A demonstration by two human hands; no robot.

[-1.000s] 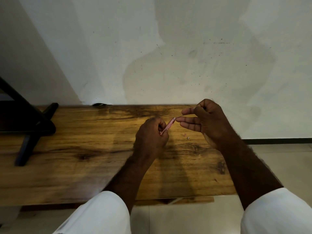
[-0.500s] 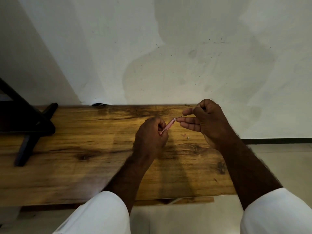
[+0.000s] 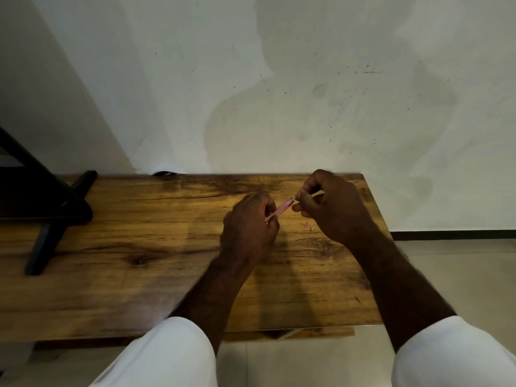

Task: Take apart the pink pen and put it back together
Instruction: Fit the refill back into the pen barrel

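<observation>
— Where are you working?

— At a wooden surface (image 3: 139, 233) pushed against a stained white wall (image 3: 307, 93), with a black stand (image 3: 47, 208) off to my left. There is only the one view, from my head, looking down at both arms in white sleeves (image 3: 167, 356).

— And the pink pen?

— The pink pen (image 3: 280, 210) is up in the air above the surface, slanted between my two hands. My left hand (image 3: 248, 227) is curled closed around its lower end, so most of the barrel is buried in my fist. My right hand (image 3: 332, 208) has its fingertips (image 3: 298, 195) pinched together right at the pen's upper end; I can't tell whether they hold a separate piece or just the tip itself.

— What's on the surface by your right hand?

— A small pale part (image 3: 312, 228) and a faint pinkish bit (image 3: 305, 224) just beside it, too small to name. I'd judge them pieces of the pen.

— How do you do this step well?

— I'd say keep the barrel still in the left fist, work only the end with the right fingertips, stay in line with the barrel, and stay low over the surface so nothing that slips rolls off.
</observation>
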